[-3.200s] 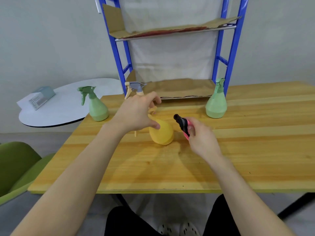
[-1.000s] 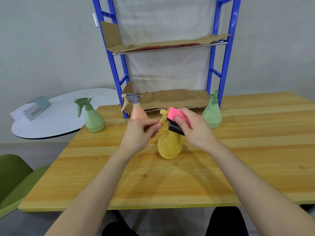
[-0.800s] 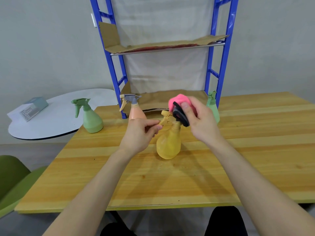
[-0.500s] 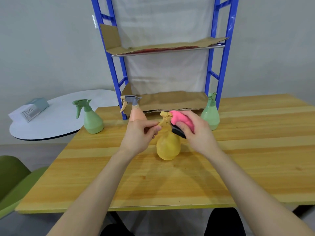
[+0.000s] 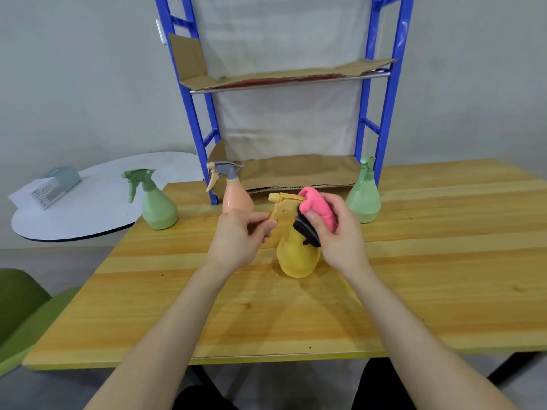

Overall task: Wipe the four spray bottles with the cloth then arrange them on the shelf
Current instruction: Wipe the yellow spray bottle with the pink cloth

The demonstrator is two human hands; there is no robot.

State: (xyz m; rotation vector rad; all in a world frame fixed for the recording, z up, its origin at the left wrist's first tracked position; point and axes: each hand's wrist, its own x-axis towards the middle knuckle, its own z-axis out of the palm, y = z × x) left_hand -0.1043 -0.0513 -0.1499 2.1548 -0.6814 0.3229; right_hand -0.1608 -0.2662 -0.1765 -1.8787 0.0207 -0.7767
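A yellow spray bottle (image 5: 297,258) stands upright on the wooden table (image 5: 414,291). My left hand (image 5: 239,238) pinches its trigger. My right hand (image 5: 334,235) presses a pink and black cloth (image 5: 316,211) against the bottle's neck, behind the spray head. An orange bottle with a grey head (image 5: 233,193) stands at the foot of the blue shelf (image 5: 381,93). One green bottle (image 5: 155,202) sits at the table's left edge, another green bottle (image 5: 364,193) by the shelf's right post.
Cardboard sheets line both shelf levels (image 5: 299,173). A white round side table (image 5: 97,199) with a small box (image 5: 54,184) stands to the left. A green chair (image 5: 20,309) is at the lower left.
My right hand rubbed the cloth up over the spray head, then came back down to the neck. My left hand has kept hold of the trigger. The bottle has stayed in place.
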